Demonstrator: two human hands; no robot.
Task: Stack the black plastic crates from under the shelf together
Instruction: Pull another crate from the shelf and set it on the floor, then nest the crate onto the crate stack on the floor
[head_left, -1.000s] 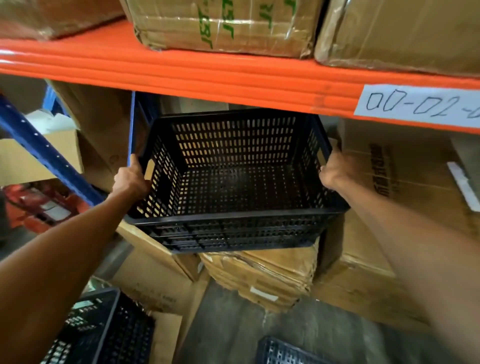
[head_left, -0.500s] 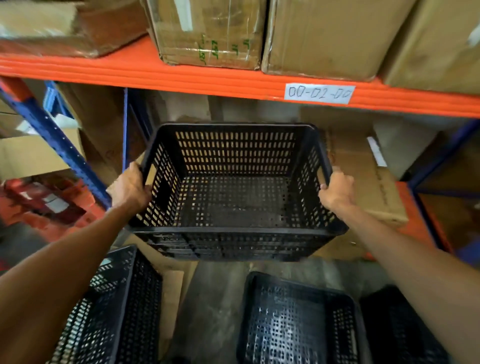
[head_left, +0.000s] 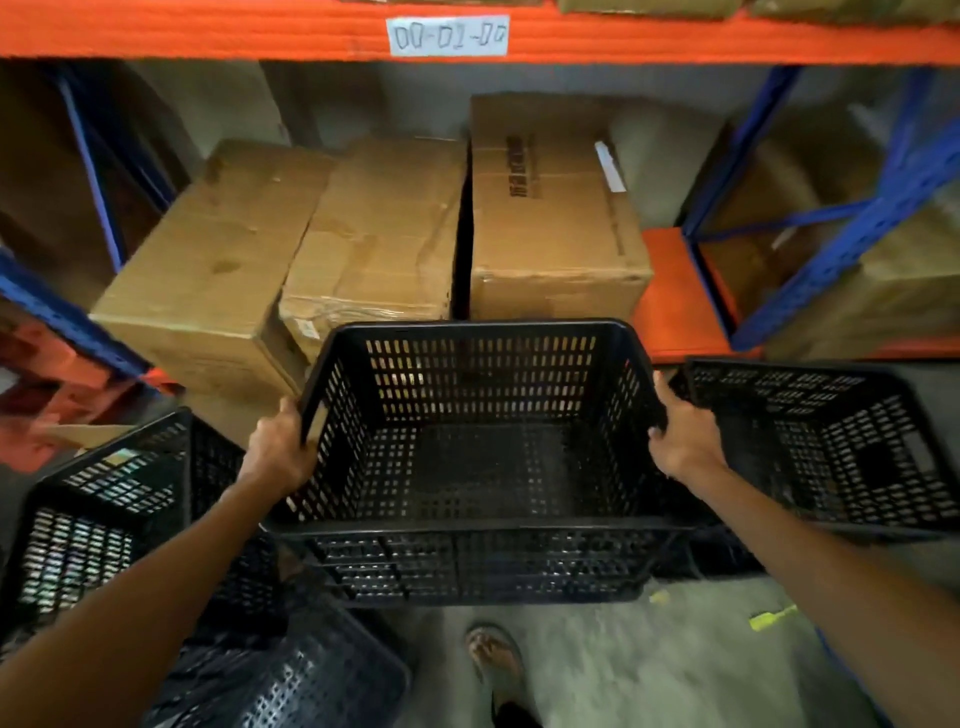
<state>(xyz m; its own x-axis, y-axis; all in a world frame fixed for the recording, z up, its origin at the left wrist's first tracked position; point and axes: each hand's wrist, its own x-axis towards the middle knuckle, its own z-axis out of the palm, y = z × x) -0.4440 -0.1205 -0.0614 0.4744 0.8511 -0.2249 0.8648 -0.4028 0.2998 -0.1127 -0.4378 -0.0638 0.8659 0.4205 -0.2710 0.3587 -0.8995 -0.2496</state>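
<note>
I hold a black perforated plastic crate (head_left: 478, 467) in the middle of the view, upright and off the floor. My left hand (head_left: 278, 454) grips its left rim and my right hand (head_left: 680, 441) grips its right rim. Another black crate (head_left: 831, 447) sits on the floor to the right, close behind my right hand. A third black crate (head_left: 104, 514) stands at the left, under my left forearm. Part of one more black crate (head_left: 311, 680) shows at the bottom left, below the held one.
Cardboard boxes (head_left: 384, 234) fill the space under the orange shelf beam (head_left: 208, 31). Blue rack uprights (head_left: 852, 234) stand at right and left. A sandalled foot (head_left: 493, 660) rests on the grey concrete floor (head_left: 649, 670) just below the held crate.
The crate has come out from under the shelf toward me and down, both hands still on its rims. My view has tilted down, showing more crates on the floor.
</note>
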